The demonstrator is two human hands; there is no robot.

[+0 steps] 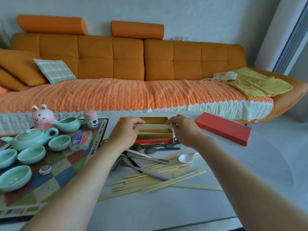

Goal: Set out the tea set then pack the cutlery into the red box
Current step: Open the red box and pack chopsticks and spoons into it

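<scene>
Sideways, left hand [126, 131] and right hand [185, 130] pinch chopsticks [155, 126] along box [154, 140].

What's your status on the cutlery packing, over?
Left hand and right hand pinch a chopstick bundle over the red box. Box open, partly filled. Spoons and loose chopsticks wait on table. Lid aside.

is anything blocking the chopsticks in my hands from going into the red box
Nothing visible does. The left hand and right hand hold the chopstick bundle just over the open red box; its lid lies off to the right.
</scene>
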